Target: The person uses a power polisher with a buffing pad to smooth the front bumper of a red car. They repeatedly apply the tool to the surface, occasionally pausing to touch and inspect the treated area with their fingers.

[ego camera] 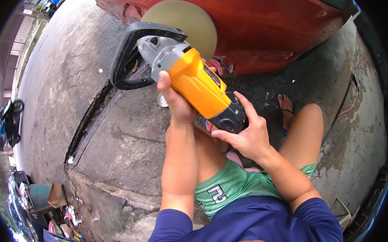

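Both of my hands hold a yellow and grey rotary polisher (193, 81) with a black D-shaped handle (118, 62) at its head. My left hand (180, 105) grips the body just behind the grey gear housing, its thumb on the near side. Around the black rear end curls my right hand (252, 129). The round pale yellow pad (189, 26) looks blurred and faces the red car panel (255, 29); whether it touches the paint I cannot tell. Torn masking plastic (222, 64) hangs at the panel's lower edge.
A narrow drain gap (92, 121) cuts through the concrete floor (131, 124) on the left. Beneath the polisher lies a small round lid or can (162, 100). An orange cord (357, 89) runs along the right. Rubbish (68, 232) and a motorcycle (9, 122) are far left.
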{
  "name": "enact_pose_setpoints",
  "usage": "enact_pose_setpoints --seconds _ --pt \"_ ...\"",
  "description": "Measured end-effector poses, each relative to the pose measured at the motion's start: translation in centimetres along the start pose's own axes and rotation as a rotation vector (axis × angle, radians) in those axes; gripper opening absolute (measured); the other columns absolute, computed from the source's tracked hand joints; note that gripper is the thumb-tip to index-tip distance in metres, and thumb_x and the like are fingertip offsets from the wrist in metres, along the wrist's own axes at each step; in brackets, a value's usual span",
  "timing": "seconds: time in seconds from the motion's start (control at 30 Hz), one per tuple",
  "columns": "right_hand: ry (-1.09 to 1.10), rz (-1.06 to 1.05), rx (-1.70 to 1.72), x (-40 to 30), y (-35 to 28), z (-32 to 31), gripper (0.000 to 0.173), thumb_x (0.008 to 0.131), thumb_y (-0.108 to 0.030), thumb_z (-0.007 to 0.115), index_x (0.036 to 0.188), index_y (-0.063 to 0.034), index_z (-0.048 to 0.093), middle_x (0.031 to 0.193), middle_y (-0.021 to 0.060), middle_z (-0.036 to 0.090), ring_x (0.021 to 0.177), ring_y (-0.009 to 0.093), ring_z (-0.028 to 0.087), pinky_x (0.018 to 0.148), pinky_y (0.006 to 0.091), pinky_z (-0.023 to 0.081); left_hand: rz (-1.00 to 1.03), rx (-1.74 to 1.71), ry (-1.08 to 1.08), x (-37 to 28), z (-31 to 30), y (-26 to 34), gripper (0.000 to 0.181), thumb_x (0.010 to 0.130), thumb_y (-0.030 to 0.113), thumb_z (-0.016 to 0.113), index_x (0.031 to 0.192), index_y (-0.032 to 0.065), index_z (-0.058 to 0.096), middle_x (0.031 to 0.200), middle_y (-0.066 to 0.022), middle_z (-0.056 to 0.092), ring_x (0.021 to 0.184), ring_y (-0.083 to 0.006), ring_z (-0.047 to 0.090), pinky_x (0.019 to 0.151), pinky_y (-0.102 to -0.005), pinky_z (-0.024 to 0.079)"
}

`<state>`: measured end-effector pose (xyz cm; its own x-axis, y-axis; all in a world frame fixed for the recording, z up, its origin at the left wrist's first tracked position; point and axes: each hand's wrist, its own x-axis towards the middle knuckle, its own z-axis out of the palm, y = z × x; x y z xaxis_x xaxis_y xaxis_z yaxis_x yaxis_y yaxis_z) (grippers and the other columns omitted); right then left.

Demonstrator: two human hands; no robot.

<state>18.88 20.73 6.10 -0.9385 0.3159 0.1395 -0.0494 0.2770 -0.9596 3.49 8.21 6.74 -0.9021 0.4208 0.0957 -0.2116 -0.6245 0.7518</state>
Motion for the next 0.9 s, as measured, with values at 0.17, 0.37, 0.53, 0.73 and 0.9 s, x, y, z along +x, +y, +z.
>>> enact_pose_setpoints --seconds 0.17,0.37,0.53,0.73,0.9 --pt "0.114 -0.023 -0.059 -3.1 1.9 -2.6 0.104 0.069 -0.03 0.1 0.151 0.0038 0.045 0.116 0.0214 0.076 0.105 0.028 0.077 0.092 0.0376 0.061 -0.118 0.023 -0.095 -1.3 3.2 -3.1 0.103 0.087 0.087 0.047 0.142 0.0 0.054 0.126 -0.0175 0.067 0.111 -0.0321 0.071 0.087 -0.0466 0.062" --pt "0.254 -0.014 0.04 -9.0 6.6 -5.7 0.103 0.078 -0.018 0.096 0.156 0.0076 0.034 0.138 0.018 0.063 0.123 0.025 0.065 0.105 0.0373 0.052 -0.14 0.001 -0.287 -2.2 7.4 -8.1 0.07 0.087 0.036 0.076 0.14 0.0007 0.048 0.121 -0.0117 0.065 0.108 -0.0221 0.067 0.094 -0.0392 0.057" --pt "0.277 0.044 0.1 -9.3 7.2 -5.1 0.104 0.077 -0.017 0.096 0.156 0.009 0.033 0.14 0.0189 0.062 0.125 0.027 0.064 0.108 0.0376 0.05 -0.114 0.046 -0.315 -2.0 7.4 -8.4 0.08 0.086 0.035 0.077 0.146 -0.0001 0.038 0.125 -0.0136 0.062 0.112 -0.0224 0.065 0.097 -0.0396 0.055" --pt "0.09 -0.01 0.052 -3.8 6.0 -1.8 0.102 0.076 -0.021 0.095 0.156 0.0042 0.037 0.13 0.0192 0.069 0.117 0.025 0.07 0.101 0.0374 0.055 -0.155 -0.018 -0.139 -1.5 2.2 -4.5 0.084 0.084 0.061 0.064 0.139 -0.0016 0.055 0.118 -0.0186 0.069 0.104 -0.0326 0.072 0.091 -0.047 0.06" --pt "-0.002 -0.054 0.027 1.3 4.3 3.3 0.102 0.072 -0.029 0.098 0.154 0.0001 0.044 0.107 0.0192 0.078 0.098 0.028 0.079 0.086 0.0378 0.061 0.024 0.009 -0.005 0.6 -3.5 -0.4 0.092 0.089 0.074 0.051 0.142 -0.0008 0.054 0.121 -0.021 0.068 0.107 -0.0377 0.072 0.089 -0.0496 0.061"
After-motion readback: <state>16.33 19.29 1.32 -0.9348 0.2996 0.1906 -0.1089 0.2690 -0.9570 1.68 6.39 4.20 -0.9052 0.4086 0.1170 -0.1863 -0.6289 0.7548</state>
